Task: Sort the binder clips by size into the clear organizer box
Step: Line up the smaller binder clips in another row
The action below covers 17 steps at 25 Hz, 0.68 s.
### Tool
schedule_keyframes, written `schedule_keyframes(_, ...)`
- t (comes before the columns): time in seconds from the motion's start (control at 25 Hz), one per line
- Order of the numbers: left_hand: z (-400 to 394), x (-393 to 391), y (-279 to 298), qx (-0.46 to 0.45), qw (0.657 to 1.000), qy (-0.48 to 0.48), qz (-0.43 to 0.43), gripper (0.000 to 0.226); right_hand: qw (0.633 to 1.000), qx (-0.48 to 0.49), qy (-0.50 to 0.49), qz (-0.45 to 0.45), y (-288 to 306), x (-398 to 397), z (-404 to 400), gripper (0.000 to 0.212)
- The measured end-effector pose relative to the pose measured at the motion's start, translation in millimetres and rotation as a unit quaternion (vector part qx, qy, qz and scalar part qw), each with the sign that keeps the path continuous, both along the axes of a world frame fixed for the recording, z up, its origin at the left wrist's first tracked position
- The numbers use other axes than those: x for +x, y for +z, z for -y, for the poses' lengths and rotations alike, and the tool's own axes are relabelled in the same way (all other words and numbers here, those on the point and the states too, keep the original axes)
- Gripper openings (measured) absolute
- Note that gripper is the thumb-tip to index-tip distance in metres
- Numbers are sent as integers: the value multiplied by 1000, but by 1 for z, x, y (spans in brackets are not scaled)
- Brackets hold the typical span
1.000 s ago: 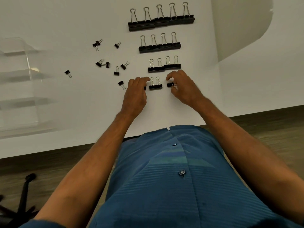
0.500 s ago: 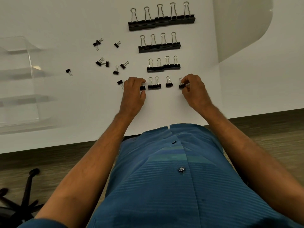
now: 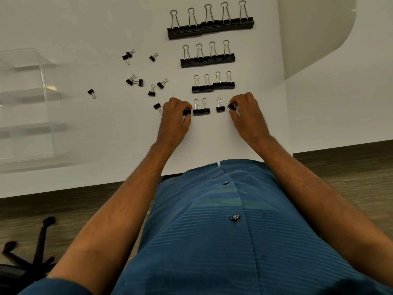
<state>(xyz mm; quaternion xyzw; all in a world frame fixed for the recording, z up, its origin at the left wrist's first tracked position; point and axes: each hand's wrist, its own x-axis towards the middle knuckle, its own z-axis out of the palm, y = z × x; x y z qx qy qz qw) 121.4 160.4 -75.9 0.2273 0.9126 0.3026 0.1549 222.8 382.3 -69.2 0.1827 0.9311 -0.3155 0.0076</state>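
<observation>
- Black steel clip (image 3: 231,106) sits pinched between the thumb and fingertips of the right hand (image 3: 247,116), tilted and, as far as I can tell, just off the table (image 3: 85,22).
- Left hand (image 3: 175,117) curls thumb and fingers round another clip (image 3: 187,112), which rests on the table at the left end of the near row.
- Between the two hands lie a touching pair (image 3: 201,111) just right of the left fingers, then a single clip (image 3: 220,109) just left of the right fingertips, with a gap between pair and single.
- Judged from this, the step in hand is pre-sorting: lining up the small clips into a fourth row before anything goes into the box.
- Next move likely calls for setting the right-hand clip down flat, handle pointing away, close beside the single, and nudging the left clip against the pair.
- Beyond the fingers stand three finished rows, growing with distance: four clips (image 3: 213,86), four larger (image 3: 208,60), five largest (image 3: 210,26).
- Left of the left hand lie loose tiny clips (image 3: 136,81), scattered; one (image 3: 157,106) is just beside the knuckles, one (image 3: 91,93) well apart towards the box.
- Clear box (image 3: 27,107) stands far left of both hands; its shelves or compartments show nothing inside, though the plastic is blurred.
</observation>
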Motion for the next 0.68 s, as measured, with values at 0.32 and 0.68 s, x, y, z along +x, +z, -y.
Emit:
schedule_keyframes(0.32, 0, -2, -1, 8, 1000, -2, 2, 23, 999, -12, 41, -2, -5, -7, -5, 22)
schedule_keyframes(0.68, -2, -1, -2, 7, 1000, -10, 6, 26, 998, -19, 62, 1, -7, -11, -1, 29)
